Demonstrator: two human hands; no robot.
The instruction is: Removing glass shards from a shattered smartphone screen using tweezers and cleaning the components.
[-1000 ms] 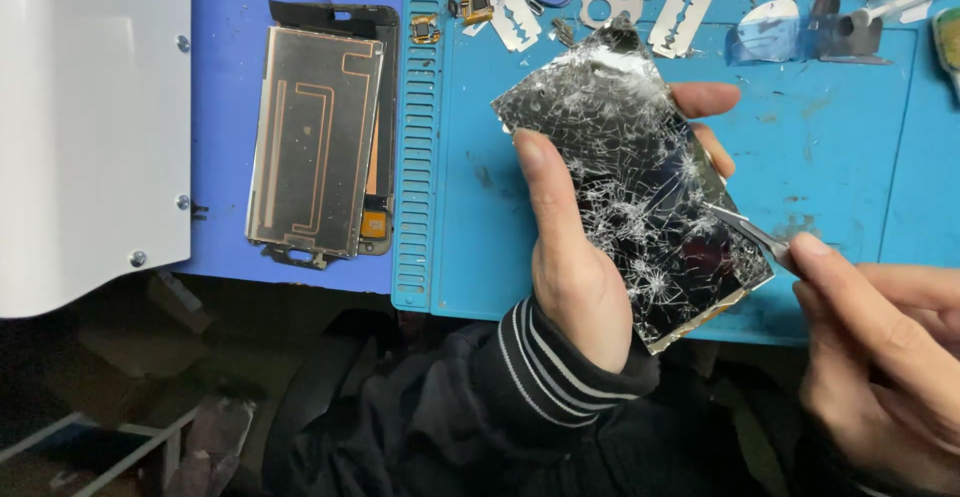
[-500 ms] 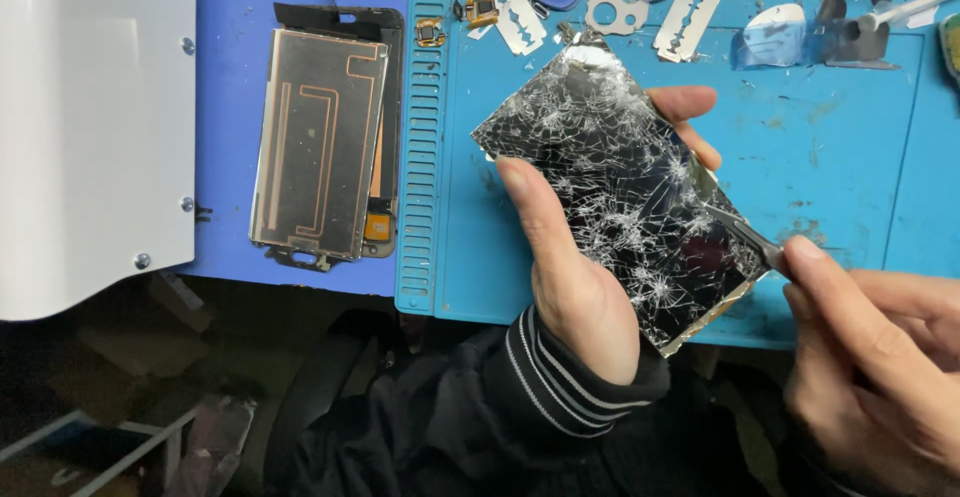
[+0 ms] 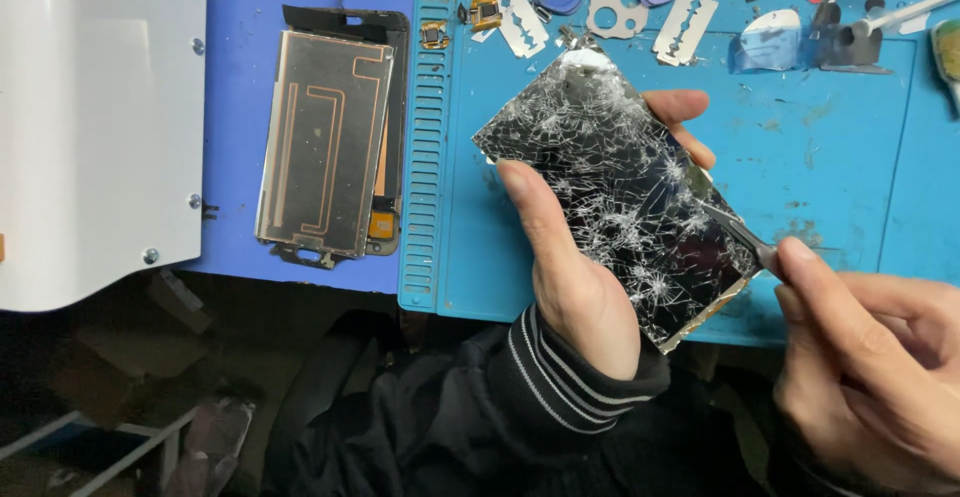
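Above the teal work mat point(image 3: 850, 177): 1 shattered phone screen point(image 3: 625, 192), tilted, clamped along its edges by the left hand point(image 3: 585, 277), thumb on the near edge, fingertips past the far edge. Right hand point(image 3: 870, 367): fingers pinched together on 1 thin metal blade point(image 3: 740, 232), tip touching the screen's right edge. Left of mat: 1 copper-backed display panel point(image 3: 325, 142) lying flat. Top edge: 2 razor blades point(image 3: 685, 25), small parts.
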